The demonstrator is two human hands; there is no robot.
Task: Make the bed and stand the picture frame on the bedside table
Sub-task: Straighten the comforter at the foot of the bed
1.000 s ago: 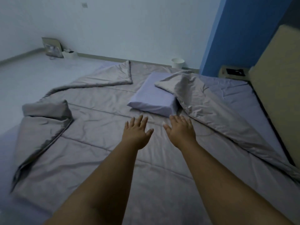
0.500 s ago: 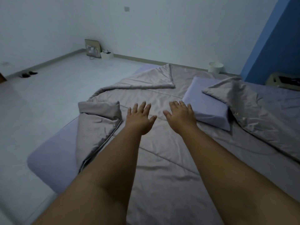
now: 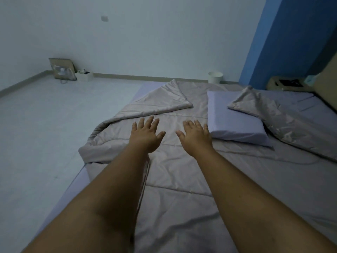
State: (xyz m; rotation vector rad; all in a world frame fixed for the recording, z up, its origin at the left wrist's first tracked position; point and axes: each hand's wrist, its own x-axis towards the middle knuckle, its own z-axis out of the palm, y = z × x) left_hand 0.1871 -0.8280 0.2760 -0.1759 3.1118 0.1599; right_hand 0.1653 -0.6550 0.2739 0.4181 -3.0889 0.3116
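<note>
Two bare arms reach forward over a bed. The left hand [image 3: 145,136] and right hand [image 3: 196,136] hover palms down, fingers spread, each grip empty, above a rumpled grey quilt [image 3: 182,179]. Just right of the right hand lies a lilac pillow [image 3: 235,123]. Farther right stands the bedside tabletop [image 3: 273,84]; no picture frame can be made out.
</note>
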